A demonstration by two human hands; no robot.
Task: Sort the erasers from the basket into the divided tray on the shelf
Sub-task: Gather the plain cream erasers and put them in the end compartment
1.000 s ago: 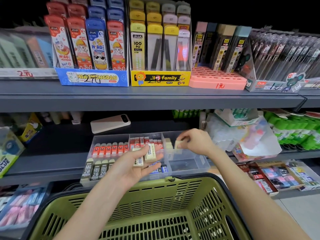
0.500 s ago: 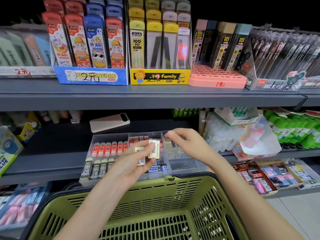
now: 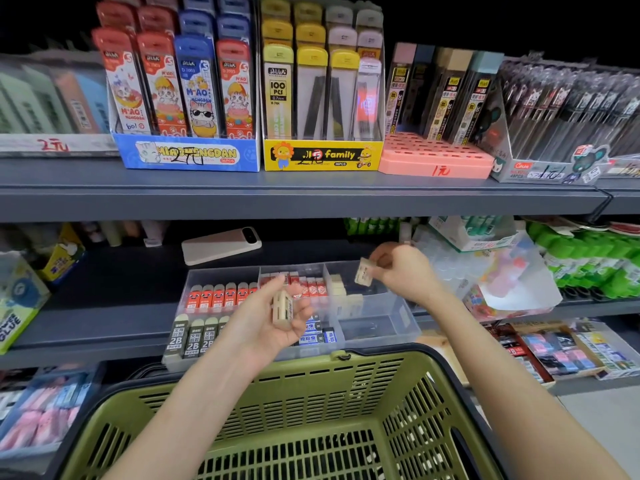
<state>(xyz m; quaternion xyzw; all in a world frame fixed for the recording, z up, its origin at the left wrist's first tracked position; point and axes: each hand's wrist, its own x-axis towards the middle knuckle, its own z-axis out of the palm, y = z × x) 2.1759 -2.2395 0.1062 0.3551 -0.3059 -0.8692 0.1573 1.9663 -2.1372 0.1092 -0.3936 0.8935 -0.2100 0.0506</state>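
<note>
My right grip (image 3: 404, 271) pinches one cream eraser (image 3: 363, 271) over the right side of the divided tray (image 3: 381, 332) just below, while my left grip (image 3: 265, 320), further left, holds more erasers (image 3: 282, 308).

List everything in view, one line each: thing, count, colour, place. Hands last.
tray: one, clear, lower shelf.
red erasers: many, tray's rear left and middle.
2B erasers: several, grey, front left.
blue erasers: few, front middle.
cream erasers: several, rear right.
basket: one, green, foreground.
phone: one, white, behind tray.
display boxes: several, blue, yellow, pink, upper shelf.
tubes: many, green, far right.
left hand: holds eraser stack, cream, over tray.
right hand: pinches single eraser, cream, above rear-right compartment.
</note>
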